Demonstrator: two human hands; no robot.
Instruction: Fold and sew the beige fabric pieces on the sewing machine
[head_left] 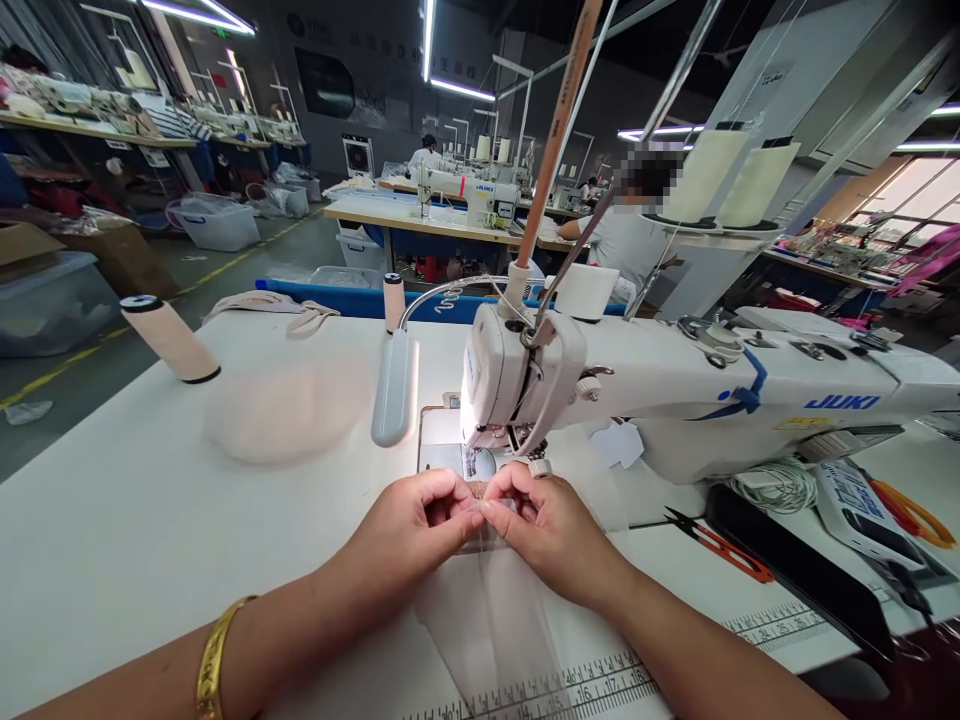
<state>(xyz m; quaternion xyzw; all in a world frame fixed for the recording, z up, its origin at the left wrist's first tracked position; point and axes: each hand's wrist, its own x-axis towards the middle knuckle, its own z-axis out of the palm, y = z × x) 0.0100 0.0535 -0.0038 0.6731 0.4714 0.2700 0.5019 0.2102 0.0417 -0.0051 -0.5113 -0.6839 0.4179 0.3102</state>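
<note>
My left hand [409,530] and my right hand [544,530] meet fingertip to fingertip just in front of the needle of a white Juki sewing machine [675,385]. Both pinch the top edge of a thin, sheer strip of fabric [495,620] that runs back toward me over the white table [112,520]. A gold bangle [214,665] sits on my left wrist. The needle area [474,462] lies just beyond my fingers.
A pile of pale sheer fabric [289,410] and a thread cone [169,338] lie at the left. A grey lamp head [395,388] hangs beside the machine. Red-handled snips [720,545] and orange scissors [911,512] lie at the right. Another person [626,235] sits at a far table.
</note>
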